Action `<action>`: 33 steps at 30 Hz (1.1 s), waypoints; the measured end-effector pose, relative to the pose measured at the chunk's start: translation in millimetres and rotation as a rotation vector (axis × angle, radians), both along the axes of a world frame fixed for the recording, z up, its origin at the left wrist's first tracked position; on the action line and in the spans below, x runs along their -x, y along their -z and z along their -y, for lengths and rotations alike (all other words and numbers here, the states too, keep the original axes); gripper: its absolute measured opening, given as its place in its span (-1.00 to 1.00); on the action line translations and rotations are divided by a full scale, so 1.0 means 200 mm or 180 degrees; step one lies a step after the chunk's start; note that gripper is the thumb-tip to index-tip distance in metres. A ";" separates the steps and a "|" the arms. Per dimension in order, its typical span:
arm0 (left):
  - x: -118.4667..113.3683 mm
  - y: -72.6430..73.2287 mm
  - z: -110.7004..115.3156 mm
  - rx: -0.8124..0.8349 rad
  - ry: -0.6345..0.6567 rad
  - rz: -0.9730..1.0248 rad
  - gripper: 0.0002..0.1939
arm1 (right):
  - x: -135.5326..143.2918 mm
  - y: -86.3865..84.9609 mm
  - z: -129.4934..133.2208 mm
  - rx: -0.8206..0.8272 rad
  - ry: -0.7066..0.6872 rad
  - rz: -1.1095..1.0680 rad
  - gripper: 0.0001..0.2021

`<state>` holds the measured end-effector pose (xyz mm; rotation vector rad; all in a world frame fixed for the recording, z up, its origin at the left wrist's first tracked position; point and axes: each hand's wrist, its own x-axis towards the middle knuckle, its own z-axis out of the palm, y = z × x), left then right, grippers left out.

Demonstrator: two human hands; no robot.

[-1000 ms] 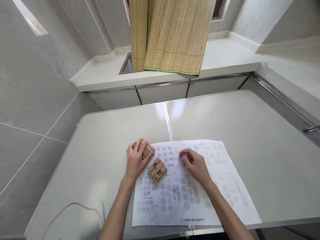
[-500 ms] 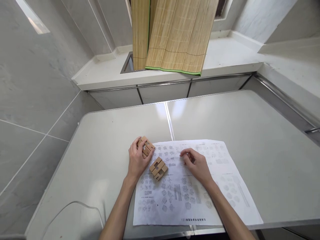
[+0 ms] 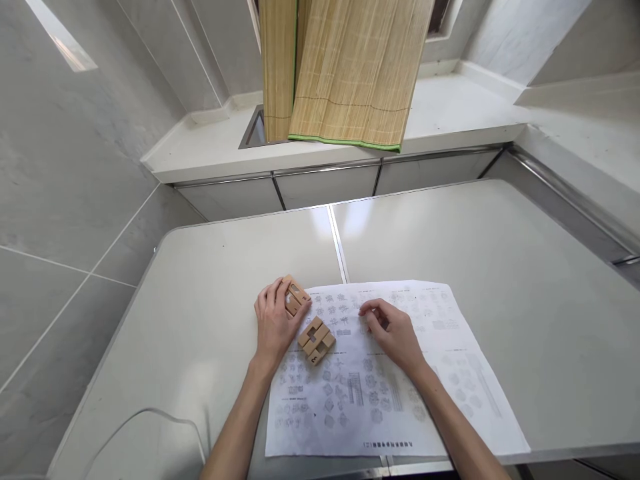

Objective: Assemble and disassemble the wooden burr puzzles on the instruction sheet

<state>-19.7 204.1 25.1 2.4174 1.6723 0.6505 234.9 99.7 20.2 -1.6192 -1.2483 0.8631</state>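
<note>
My left hand [image 3: 273, 321] is closed around several notched wooden puzzle blocks [image 3: 297, 294], its thumb along the near side and its fingers over the left side. Small dark digits mark these blocks, and part of them is hidden under the hand. Just below and to the right, a second group of notched wooden blocks [image 3: 317, 341], marked with a 3, lies together on a printed sheet [image 3: 400, 427]. Over the sheet's upper middle, my right hand [image 3: 395, 331] has its fingers curled in towards the thumb, with nothing visible in them.
The sheet, printed with rows of small diagrams, lies on a pale table [image 3: 225, 280] with a metal seam [image 3: 337, 243]. A white cable [image 3: 165, 415] runs at lower left. Behind stands a white counter [image 3: 200, 150] with a sink edge [image 3: 253, 130] and a hanging bamboo mat [image 3: 355, 73].
The fingers of my left hand have drawn back slightly to the left over the blocks, showing more of their upper edge. My right hand stays nearly still.
</note>
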 end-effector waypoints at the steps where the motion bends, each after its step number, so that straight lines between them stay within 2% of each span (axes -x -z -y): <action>1: 0.00 0.00 0.00 -0.0020 0.0024 0.0000 -0.39 | 0.00 0.00 0.00 0.0002 0.0004 -0.0002 -0.81; 11: 0.02 0.02 -0.01 -0.0290 0.0225 0.0077 -0.35 | 0.00 0.00 0.00 0.0022 0.0020 -0.0056 -0.82; 18: 0.04 -0.04 -0.02 -0.0505 0.0328 0.0363 -0.30 | 0.00 0.00 0.00 0.0031 0.0044 -0.0215 -0.85; 22: 0.02 -0.09 0.01 -0.0683 0.0702 0.0715 -0.27 | 0.00 -0.01 0.01 -0.0009 0.0041 -0.0459 -0.87; 26: -0.09 -0.14 0.09 -0.0775 0.1678 0.0859 -0.18 | 0.01 -0.05 0.02 -0.0003 -0.0147 -0.0955 -0.73; 28: -0.15 -0.16 0.15 -0.0823 0.2031 0.1001 -0.13 | 0.02 -0.07 0.03 0.0109 -0.0516 -0.1534 -0.57; 31: -0.24 -0.17 0.23 -0.0808 0.2251 0.1184 -0.12 | 0.03 -0.08 0.05 0.0526 -0.1218 -0.2776 -0.31; 33: -0.28 -0.17 0.28 -0.0718 0.2337 0.1157 -0.15 | 0.04 -0.08 0.08 0.0891 -0.1430 -0.3237 -0.31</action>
